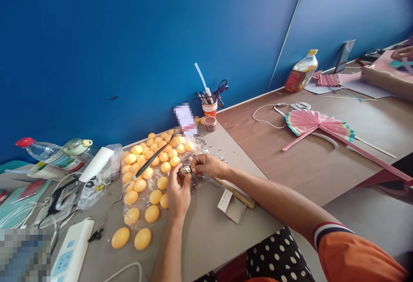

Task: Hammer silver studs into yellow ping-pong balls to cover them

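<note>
My left hand (180, 191) is closed around a small ball (185, 170) covered in shiny metal tacks. Against the ball's right side, my right hand (204, 164) has its fingers pinched together; whatever is between them is too small to make out. Loose silvery thumbtacks (193, 184) lie under and beside my hands, with more scattered behind them. Several yellow-orange balls (155, 197) rest on clear plastic to the left of my hands. A dark strap-like strip (154, 157) lies across them.
Right of my hands are a wooden stick (237, 194) and a small labelled box (231, 205). Behind stand a paper cup of pens (210, 109) and a small round tub (211, 124). A power strip (71, 252) lies left, a pink paper fan (318, 123) right. Another person's hand (403, 53) shows far right.
</note>
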Demonstrator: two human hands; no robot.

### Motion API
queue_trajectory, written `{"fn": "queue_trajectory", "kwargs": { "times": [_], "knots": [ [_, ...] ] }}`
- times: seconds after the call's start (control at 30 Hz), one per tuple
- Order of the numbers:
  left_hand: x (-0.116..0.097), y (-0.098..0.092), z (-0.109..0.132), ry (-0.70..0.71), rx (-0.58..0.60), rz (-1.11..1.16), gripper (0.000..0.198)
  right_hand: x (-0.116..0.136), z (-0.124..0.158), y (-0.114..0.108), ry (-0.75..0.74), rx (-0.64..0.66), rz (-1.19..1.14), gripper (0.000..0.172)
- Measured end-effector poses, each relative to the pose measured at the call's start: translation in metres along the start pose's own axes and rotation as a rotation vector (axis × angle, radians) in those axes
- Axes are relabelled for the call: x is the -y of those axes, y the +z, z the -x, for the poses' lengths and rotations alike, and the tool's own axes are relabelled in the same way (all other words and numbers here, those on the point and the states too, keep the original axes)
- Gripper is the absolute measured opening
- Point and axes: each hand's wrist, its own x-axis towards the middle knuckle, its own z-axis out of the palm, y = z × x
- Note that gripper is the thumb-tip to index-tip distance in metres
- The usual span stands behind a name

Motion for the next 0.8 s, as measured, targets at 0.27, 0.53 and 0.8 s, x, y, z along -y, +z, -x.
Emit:
{"fn": "queue_trajectory", "kwargs": {
  "times": [0.27,0.53,0.8],
  "knots": [
    [0.003,-0.001,-0.001,0.050,-0.008,-0.006,0.046,0.002,0.002,0.008,0.022,-0.109,0.098,0.007],
    [-0.006,0.000,-0.001,-0.034,0.002,0.040,0.050,0.000,0.000,0.011,0.019,-0.148,0.159,0.013],
    [-0.020,-0.009,-0.015,-0.086,-0.268,0.230,0.052,0.004,0.008,0.008,-0.357,-0.097,0.645,0.013]
  ]
}}
